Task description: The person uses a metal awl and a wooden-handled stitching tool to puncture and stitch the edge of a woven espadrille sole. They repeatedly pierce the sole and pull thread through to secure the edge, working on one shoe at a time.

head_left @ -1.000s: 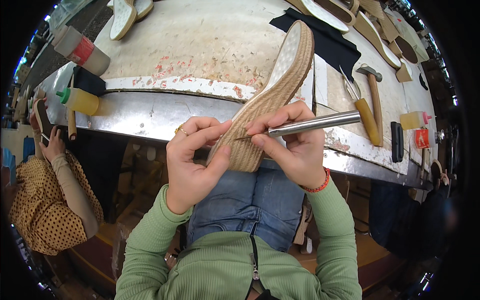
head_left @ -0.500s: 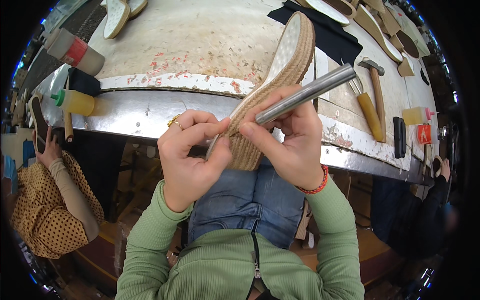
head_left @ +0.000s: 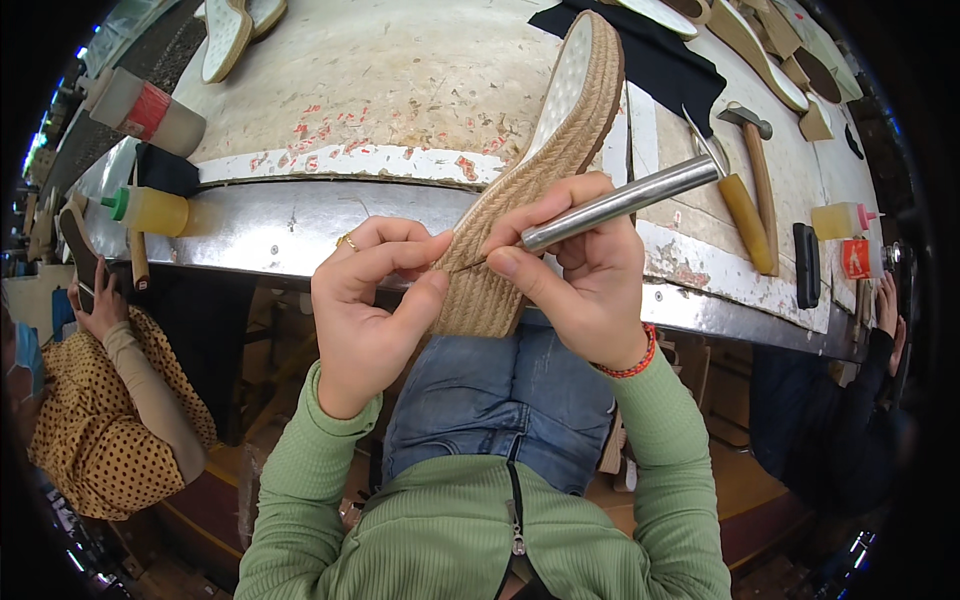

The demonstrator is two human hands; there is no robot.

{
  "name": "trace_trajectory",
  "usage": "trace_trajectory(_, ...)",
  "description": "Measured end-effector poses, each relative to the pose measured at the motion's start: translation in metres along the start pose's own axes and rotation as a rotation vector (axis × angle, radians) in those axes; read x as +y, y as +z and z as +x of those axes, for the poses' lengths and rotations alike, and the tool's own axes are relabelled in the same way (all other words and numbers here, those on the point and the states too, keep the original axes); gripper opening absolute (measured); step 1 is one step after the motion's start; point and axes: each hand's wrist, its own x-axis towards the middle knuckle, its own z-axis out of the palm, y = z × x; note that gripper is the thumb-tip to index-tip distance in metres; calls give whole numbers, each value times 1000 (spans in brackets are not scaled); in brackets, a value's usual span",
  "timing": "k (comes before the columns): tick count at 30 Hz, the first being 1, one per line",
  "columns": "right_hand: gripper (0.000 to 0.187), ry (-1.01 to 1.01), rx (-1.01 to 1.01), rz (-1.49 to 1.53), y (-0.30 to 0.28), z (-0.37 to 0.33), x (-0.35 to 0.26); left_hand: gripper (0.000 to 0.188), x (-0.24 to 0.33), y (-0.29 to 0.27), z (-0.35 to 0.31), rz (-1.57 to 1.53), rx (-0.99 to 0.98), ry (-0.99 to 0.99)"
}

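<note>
A wedge shoe sole (head_left: 545, 190) wrapped in tan braided rope leans from the table edge toward my lap, its white dimpled top facing up and left. My left hand (head_left: 370, 305) is closed, thumb and index finger gripping the sole's left edge near the thick heel. A smooth metal rod (head_left: 635, 203) lies slantwise in my right hand (head_left: 590, 280). That hand's thumb and index finger also pinch together against the braid. Between both sets of fingertips runs a thin dark line (head_left: 467, 267); whether it is a thread, a needle or a gap in the braid cannot be told.
Right of the sole lie a hammer (head_left: 755, 170), a yellow-handled tool (head_left: 742, 225), black cloth (head_left: 650, 55) and a black bar (head_left: 806, 265). A green-capped bottle (head_left: 150, 208) stands left. Other people sit at both sides; more soles (head_left: 228, 40) lie farther back.
My right hand has turned slightly, and the rod now lies flatter, its far end lower and farther right. The dark line between my fingertips shows more plainly. The sole has shifted a little left.
</note>
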Motion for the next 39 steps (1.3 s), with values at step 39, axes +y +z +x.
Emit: trace_trajectory(39, 38, 56, 74, -211, 11, 6, -10, 24, -5, 4, 4, -106, -20, -27)
